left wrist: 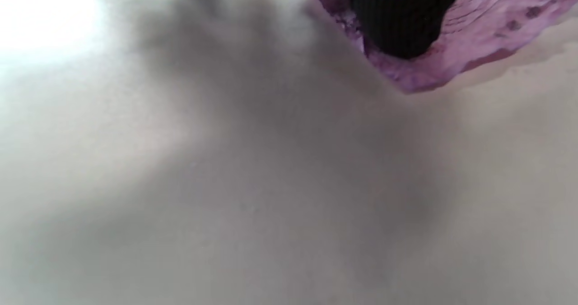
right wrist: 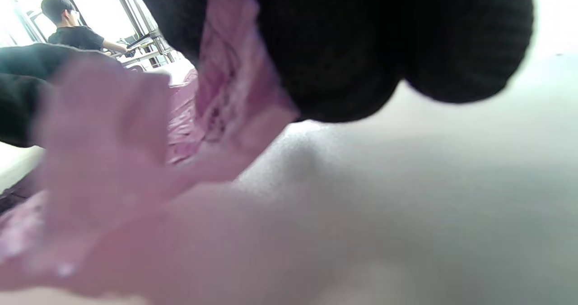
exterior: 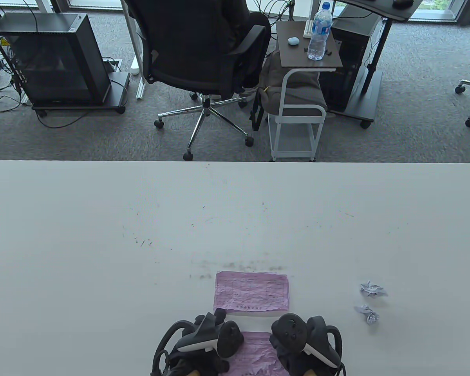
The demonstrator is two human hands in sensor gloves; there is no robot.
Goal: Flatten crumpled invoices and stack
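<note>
Trackers are hiding most fingers; left hand and right hand are pinching a wrinkled pink invoice at the table's near edge. Flattened stack just beyond; two crumpled balls lying right.

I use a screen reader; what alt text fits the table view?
Two gloved hands, left and right, work a wrinkled pink invoice at the near edge of a white table. A flattened pink invoice lies just beyond, two paper balls to its right.
</note>
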